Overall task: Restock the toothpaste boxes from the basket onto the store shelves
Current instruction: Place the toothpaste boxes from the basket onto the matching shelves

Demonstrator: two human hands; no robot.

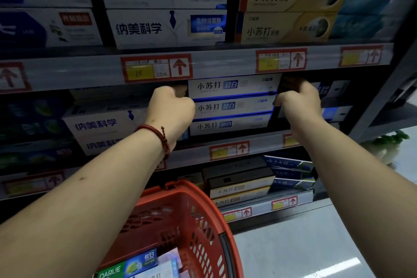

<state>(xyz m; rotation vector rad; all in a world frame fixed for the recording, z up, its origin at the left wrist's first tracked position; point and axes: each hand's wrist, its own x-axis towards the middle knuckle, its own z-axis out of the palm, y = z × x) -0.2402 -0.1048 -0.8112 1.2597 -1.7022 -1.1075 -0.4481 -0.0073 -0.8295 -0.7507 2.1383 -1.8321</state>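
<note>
Left hand [172, 106] and right hand [298, 101] curl round the two ends of a stack [232, 106] of three white-and-blue boxes. The fingertips are hidden behind the ends. The stack sits clamped between the hands on the shelf [196, 155], just under the rail [214, 66] above. The cartons look light and stiff along their length, but soft at the end flaps and glossy enough to slide on one another. Steady inward pressure at both ends seems the right hold. Spare boxes [140, 263] lie in the basket [203, 216] below.
</note>
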